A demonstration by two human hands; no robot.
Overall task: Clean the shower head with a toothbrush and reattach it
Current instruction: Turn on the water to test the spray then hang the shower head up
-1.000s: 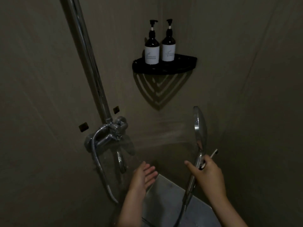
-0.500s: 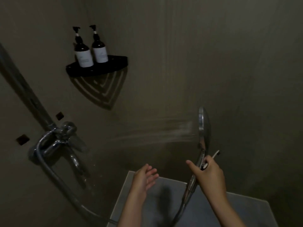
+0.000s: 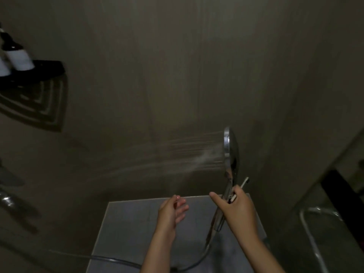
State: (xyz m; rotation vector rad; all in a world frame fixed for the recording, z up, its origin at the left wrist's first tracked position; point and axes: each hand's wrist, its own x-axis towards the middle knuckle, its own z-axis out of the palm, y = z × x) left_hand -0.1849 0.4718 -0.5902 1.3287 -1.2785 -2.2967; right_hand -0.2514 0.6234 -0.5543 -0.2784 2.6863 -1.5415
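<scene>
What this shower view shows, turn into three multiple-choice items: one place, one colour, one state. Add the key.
1. Where is the corner shelf?
A. upper left of the view
B. lower right
C. on the floor

2. What colour is that shelf?
A. white
B. black
C. red

3. What is the shower head doing?
A. spraying water
B. hanging dry in a holder
C. lying on the floor

Key: 1 A, it sits high at the view's left edge. 2 B, it shows plainly black. 3 A, streams shoot leftward from it while the right hand grips its handle.
</scene>
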